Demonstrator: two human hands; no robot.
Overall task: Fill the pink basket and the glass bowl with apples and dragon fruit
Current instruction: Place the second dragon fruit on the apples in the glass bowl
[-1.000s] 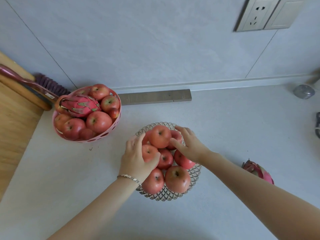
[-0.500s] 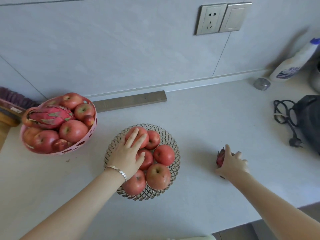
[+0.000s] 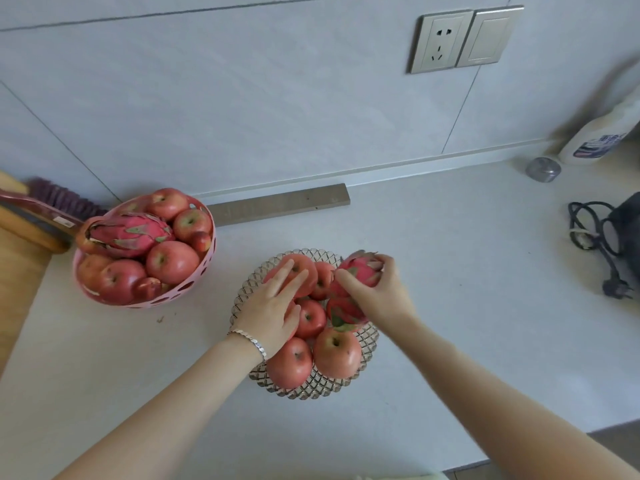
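Glass bowl was clear, cut in shiny diamond facets. Pink basket was smooth plastic. Apples had glossy skins; dragon fruit scaly, duller. Worktop was matt, pale, stone-like. Left board was wood. Bracelet and socket plate looked metallic, satin sheen.
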